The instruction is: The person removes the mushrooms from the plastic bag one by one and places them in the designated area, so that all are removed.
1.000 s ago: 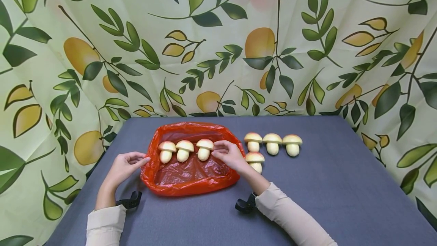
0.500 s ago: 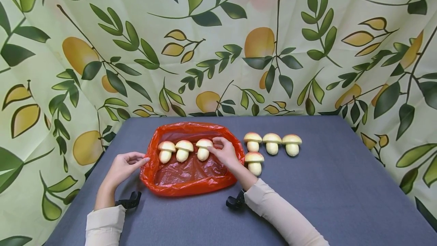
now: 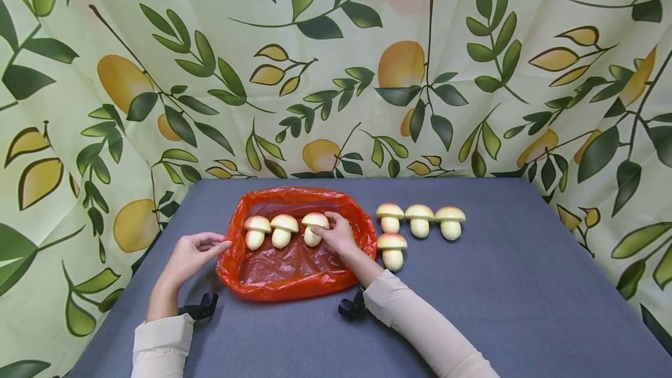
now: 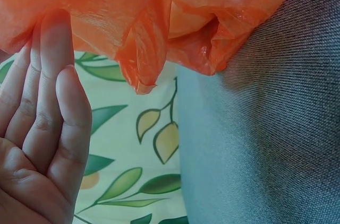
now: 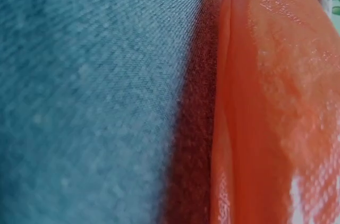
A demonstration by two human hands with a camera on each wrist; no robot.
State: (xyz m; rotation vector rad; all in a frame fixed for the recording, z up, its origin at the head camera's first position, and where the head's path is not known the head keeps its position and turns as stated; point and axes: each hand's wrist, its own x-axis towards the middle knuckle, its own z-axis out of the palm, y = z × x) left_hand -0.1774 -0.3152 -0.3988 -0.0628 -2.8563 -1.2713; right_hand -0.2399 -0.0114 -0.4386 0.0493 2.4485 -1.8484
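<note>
A red plastic bag [image 3: 294, 291] lies with its mouth spread wide and its rim rolled out. Inside it, three toy mushrooms with pale stems and reddish caps sit in a row: a left one [image 3: 255, 232], a middle one [image 3: 284, 231] and a right one [image 3: 313, 220]. My right hand [image 3: 340, 238] reaches over the bag and holds the right mushroom, thumb across its stem and fingers by the cap. At the bag's left rim, my left hand [image 3: 193, 254] touches the plastic with nearly straight fingers [image 4: 47, 96]. The right wrist view shows only the bag's side [image 5: 276, 96] and cloth.
Right of the bag, several more mushrooms stand on the grey-blue table [image 3: 499, 284]: three in a back row [image 3: 419, 220] and one in front [image 3: 392, 251], close to the bag. A leaf-patterned curtain [image 3: 336, 104] hangs behind and along the sides.
My right hand has shifted left and its thumb has come across the right mushroom's stem. The mushrooms stay in about the same places. My left hand has barely moved.
</note>
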